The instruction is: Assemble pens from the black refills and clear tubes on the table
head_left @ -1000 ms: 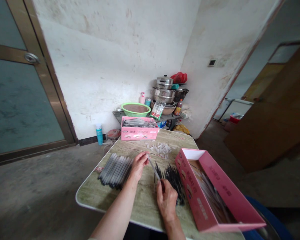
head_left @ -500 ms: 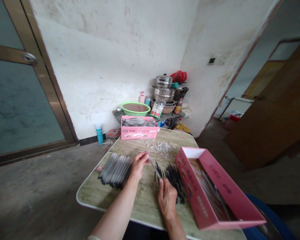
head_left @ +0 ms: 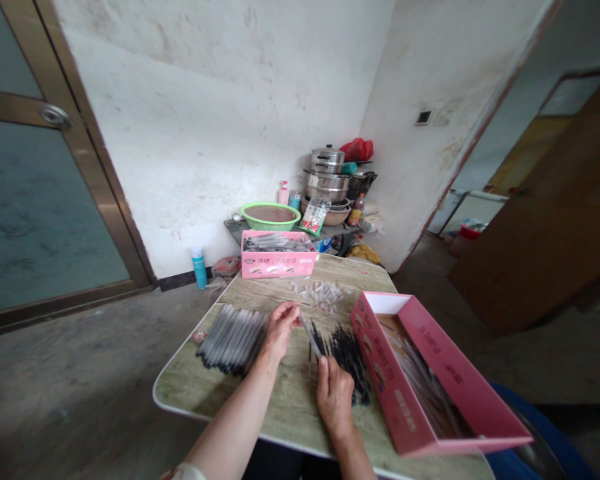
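Between my hands runs a slim translucent pen tube (head_left: 310, 335), tilted with its far end to the left. My left hand (head_left: 281, 328) pinches it at the far end. Its near end is gripped by my right hand (head_left: 335, 390), thumb on top. Left of my left hand lies a row of translucent pens with dark ends (head_left: 233, 339), side by side. A pile of thin black sticks, which look like pen parts (head_left: 347, 357), spreads beside and behind my right hand. Farther back are small whitish pieces (head_left: 323, 294), too small to make out exactly.
A long pink box (head_left: 397, 393) with pale tubes inside stands at the table's right edge. Another pink box (head_left: 279, 264), full of pens, sits at the back of the table (head_left: 290, 413). Behind it are a green-rimmed basin (head_left: 247, 217) and stacked pots (head_left: 327, 187).
Almost nothing differs. My left hand has shifted very slightly to the right, and both hands still hold the pen tube. The view has tilted a little.
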`<action>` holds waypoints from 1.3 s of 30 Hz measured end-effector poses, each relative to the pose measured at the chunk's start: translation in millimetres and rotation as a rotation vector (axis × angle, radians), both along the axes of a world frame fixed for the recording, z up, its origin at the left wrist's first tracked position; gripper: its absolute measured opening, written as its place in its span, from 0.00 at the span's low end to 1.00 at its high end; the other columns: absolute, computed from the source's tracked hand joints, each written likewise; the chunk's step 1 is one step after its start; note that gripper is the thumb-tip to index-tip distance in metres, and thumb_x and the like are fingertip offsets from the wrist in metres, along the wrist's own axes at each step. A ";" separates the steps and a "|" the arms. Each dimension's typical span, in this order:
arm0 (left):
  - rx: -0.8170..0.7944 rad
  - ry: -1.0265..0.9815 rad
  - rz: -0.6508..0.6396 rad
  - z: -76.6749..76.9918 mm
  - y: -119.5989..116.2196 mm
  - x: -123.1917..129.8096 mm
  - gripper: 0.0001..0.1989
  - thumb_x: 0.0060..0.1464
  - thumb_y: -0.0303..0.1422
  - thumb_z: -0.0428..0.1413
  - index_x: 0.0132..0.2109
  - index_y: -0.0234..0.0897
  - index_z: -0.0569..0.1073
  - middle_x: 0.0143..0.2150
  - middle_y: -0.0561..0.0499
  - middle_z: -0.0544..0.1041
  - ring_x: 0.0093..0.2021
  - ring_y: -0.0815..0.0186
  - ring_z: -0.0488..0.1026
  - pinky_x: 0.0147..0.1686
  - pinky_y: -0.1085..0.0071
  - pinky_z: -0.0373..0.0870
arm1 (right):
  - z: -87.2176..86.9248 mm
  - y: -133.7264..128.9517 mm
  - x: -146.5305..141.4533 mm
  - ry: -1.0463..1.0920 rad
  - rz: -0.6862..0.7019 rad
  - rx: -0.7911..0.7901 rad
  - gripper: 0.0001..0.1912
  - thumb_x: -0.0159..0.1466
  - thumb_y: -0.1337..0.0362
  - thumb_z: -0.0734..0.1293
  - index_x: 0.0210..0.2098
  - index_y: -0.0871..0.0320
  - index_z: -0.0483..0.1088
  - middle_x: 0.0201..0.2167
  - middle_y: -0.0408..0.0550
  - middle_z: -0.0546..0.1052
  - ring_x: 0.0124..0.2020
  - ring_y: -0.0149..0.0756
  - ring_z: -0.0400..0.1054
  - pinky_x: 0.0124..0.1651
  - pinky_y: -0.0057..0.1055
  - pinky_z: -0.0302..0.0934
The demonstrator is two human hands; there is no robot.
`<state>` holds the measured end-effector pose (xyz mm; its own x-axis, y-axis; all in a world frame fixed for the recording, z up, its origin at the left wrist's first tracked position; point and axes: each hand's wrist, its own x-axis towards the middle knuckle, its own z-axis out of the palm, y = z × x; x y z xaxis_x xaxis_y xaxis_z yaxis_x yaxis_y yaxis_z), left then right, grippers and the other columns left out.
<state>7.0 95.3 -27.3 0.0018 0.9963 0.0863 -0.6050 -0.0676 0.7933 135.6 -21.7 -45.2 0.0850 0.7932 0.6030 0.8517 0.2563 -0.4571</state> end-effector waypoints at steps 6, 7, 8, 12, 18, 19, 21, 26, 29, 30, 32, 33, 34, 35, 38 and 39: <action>0.014 0.046 0.021 0.4 -2.0 4.0 0.18 0.42 0.41 0.65 0.38 0.34 0.75 0.27 0.52 0.75 0.28 0.68 0.72 0.29 0.74 0.68 | 4.4 0.7 -1.2 0.028 0.020 0.000 0.25 0.71 0.59 0.48 0.23 0.57 0.62 0.15 0.41 0.64 0.15 0.30 0.60 0.23 0.27 0.47; 0.013 0.055 0.014 0.4 -2.4 5.4 0.18 0.42 0.41 0.65 0.39 0.34 0.75 0.27 0.52 0.75 0.27 0.69 0.72 0.29 0.74 0.68 | 4.8 0.9 -1.9 0.029 0.024 -0.002 0.24 0.71 0.59 0.48 0.22 0.57 0.62 0.15 0.41 0.64 0.15 0.30 0.60 0.23 0.27 0.48; 0.015 0.065 0.006 0.5 -2.8 6.7 0.19 0.43 0.42 0.64 0.40 0.34 0.75 0.27 0.52 0.75 0.27 0.69 0.71 0.28 0.74 0.67 | 5.4 0.8 -2.7 0.027 0.029 -0.005 0.24 0.71 0.59 0.49 0.22 0.57 0.62 0.15 0.41 0.65 0.16 0.30 0.61 0.23 0.26 0.48; 0.053 0.137 0.048 5.1 -1.8 3.6 0.23 0.45 0.43 0.62 0.46 0.35 0.74 0.27 0.52 0.74 0.25 0.69 0.70 0.26 0.75 0.66 | 9.9 -1.4 -3.1 0.064 0.069 -0.031 0.22 0.71 0.58 0.52 0.25 0.58 0.66 0.17 0.42 0.67 0.18 0.30 0.62 0.25 0.25 0.51; 0.111 0.546 0.265 25.3 15.1 -38.5 0.16 0.45 0.36 0.61 0.43 0.37 0.76 0.21 0.55 0.71 0.21 0.68 0.66 0.24 0.74 0.62 | 10.7 -3.9 1.3 0.194 -0.033 0.037 0.20 0.70 0.58 0.52 0.31 0.59 0.69 0.18 0.42 0.68 0.19 0.30 0.61 0.25 0.25 0.53; 0.122 0.681 0.291 28.0 17.8 -46.6 0.13 0.44 0.34 0.62 0.40 0.38 0.77 0.20 0.55 0.71 0.22 0.67 0.67 0.26 0.73 0.62 | 9.9 -3.4 1.2 0.189 -0.031 0.038 0.20 0.70 0.58 0.53 0.30 0.59 0.69 0.18 0.42 0.67 0.19 0.30 0.61 0.25 0.26 0.53; 0.156 0.991 0.337 30.5 20.8 -60.0 0.08 0.43 0.29 0.61 0.35 0.39 0.78 0.20 0.53 0.72 0.25 0.64 0.70 0.30 0.72 0.62 | 9.3 -2.8 0.8 0.189 -0.019 0.048 0.20 0.70 0.58 0.54 0.31 0.60 0.70 0.18 0.42 0.67 0.18 0.30 0.60 0.25 0.26 0.53; 0.182 1.436 0.362 20.6 14.4 -73.5 0.06 0.41 0.24 0.60 0.28 0.40 0.77 0.26 0.48 0.76 0.31 0.59 0.73 0.34 0.69 0.62 | 22.8 -10.6 10.8 0.306 -0.156 0.134 0.20 0.69 0.56 0.55 0.32 0.61 0.71 0.20 0.46 0.71 0.20 0.32 0.63 0.27 0.27 0.56; 0.170 1.514 0.352 14.7 7.2 -73.3 0.05 0.43 0.25 0.59 0.28 0.40 0.77 0.31 0.46 0.77 0.31 0.59 0.73 0.33 0.70 0.62 | 40.7 -25.0 24.2 0.419 -0.259 0.154 0.20 0.68 0.54 0.56 0.35 0.62 0.72 0.21 0.46 0.71 0.21 0.33 0.64 0.27 0.26 0.56; 0.167 1.561 0.342 14.2 5.2 -72.7 0.05 0.44 0.25 0.58 0.30 0.39 0.77 0.33 0.45 0.77 0.32 0.59 0.73 0.33 0.70 0.62 | 47.5 -31.0 28.2 0.444 -0.279 0.142 0.20 0.68 0.53 0.56 0.35 0.62 0.72 0.19 0.44 0.70 0.20 0.32 0.63 0.26 0.26 0.56; 0.178 1.645 0.331 15.3 1.7 -70.9 0.06 0.47 0.27 0.57 0.34 0.39 0.77 0.37 0.43 0.76 0.33 0.59 0.73 0.33 0.69 0.63 | 61.8 -44.1 34.6 0.468 -0.306 0.111 0.21 0.68 0.53 0.56 0.30 0.60 0.71 0.16 0.41 0.66 0.18 0.31 0.61 0.24 0.25 0.54; 0.193 1.659 0.338 16.4 0.1 -69.3 0.07 0.48 0.27 0.57 0.36 0.39 0.77 0.39 0.42 0.76 0.35 0.58 0.73 0.34 0.69 0.63 | 69.2 -50.7 37.5 0.473 -0.312 0.102 0.21 0.68 0.53 0.56 0.26 0.59 0.69 0.15 0.40 0.65 0.17 0.30 0.60 0.23 0.25 0.54; 0.216 1.641 0.353 17.4 -1.6 -66.9 0.09 0.48 0.27 0.56 0.38 0.39 0.77 0.40 0.42 0.76 0.36 0.58 0.73 0.35 0.69 0.63 | 76.6 -57.0 40.8 0.477 -0.316 0.101 0.22 0.68 0.53 0.56 0.23 0.58 0.66 0.15 0.40 0.64 0.17 0.29 0.59 0.23 0.25 0.53; 0.240 1.591 0.371 18.1 -3.7 -63.5 0.10 0.48 0.27 0.56 0.39 0.39 0.77 0.40 0.43 0.75 0.37 0.57 0.72 0.37 0.68 0.63 | 84.0 -62.6 45.3 0.484 -0.322 0.110 0.23 0.67 0.52 0.57 0.21 0.58 0.65 0.15 0.40 0.64 0.17 0.29 0.59 0.23 0.25 0.53; 0.325 1.324 0.376 15.7 -13.5 -45.6 0.12 0.49 0.26 0.56 0.41 0.41 0.77 0.38 0.45 0.75 0.37 0.59 0.72 0.39 0.68 0.63 | 106.2 -70.8 71.0 0.483 -0.346 0.173 0.20 0.67 0.53 0.58 0.25 0.58 0.68 0.16 0.41 0.67 0.18 0.30 0.61 0.24 0.25 0.54; 0.359 1.234 0.354 13.3 -18.1 -37.4 0.12 0.49 0.26 0.56 0.42 0.41 0.77 0.37 0.45 0.76 0.35 0.59 0.72 0.39 0.68 0.63 | 113.3 -69.7 84.4 0.452 -0.368 0.191 0.20 0.67 0.53 0.58 0.26 0.59 0.69 0.16 0.42 0.67 0.18 0.31 0.62 0.24 0.26 0.55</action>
